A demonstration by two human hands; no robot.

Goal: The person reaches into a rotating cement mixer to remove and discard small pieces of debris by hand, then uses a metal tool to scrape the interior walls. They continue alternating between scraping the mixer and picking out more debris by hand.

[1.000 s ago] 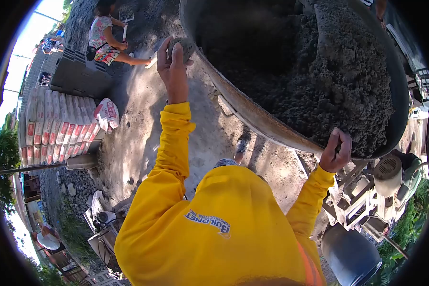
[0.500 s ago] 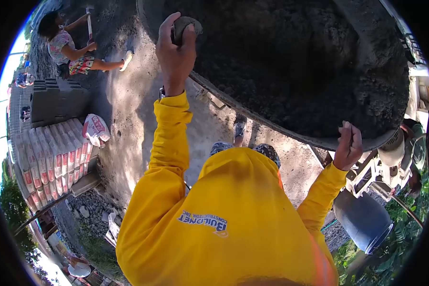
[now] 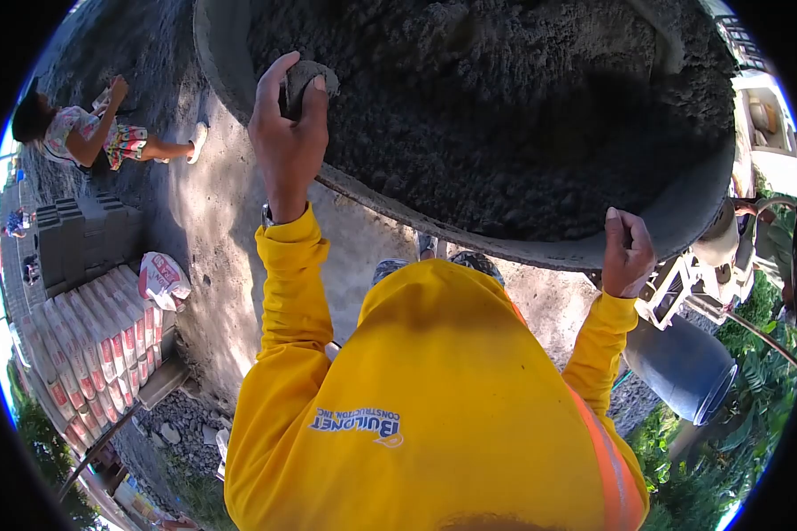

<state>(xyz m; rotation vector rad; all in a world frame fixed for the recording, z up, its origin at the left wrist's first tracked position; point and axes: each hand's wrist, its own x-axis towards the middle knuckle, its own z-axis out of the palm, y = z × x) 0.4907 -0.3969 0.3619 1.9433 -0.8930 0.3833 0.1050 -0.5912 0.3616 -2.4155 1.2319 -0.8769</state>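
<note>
At the left side of a large round basin (image 3: 695,212), in the head view, which is the only one, the left hand (image 3: 289,146) has fingers and thumb bent around a grey lump (image 3: 302,74). This lump appears in front of the basin's inner side; whether it touches the wall, I cannot tell. The hold seems to be made mostly by the fingertips, so if the surface is dusty or damp, the lump could slip and drop into the dark mix (image 3: 522,168) or onto the ground (image 3: 221,230). The right hand (image 3: 628,252) is at the near rim, farther right, with fingers half bent; I cannot tell if it has hold of the rim or only hovers there. If the basin should turn or tilt, I judge that these fingers could be scraped by the edge. The yellow sleeves (image 3: 290,274) are near the rim too, and loose cloth could catch. Another person (image 3: 84,137) is well apart, so a collision looks unlikely.
</note>
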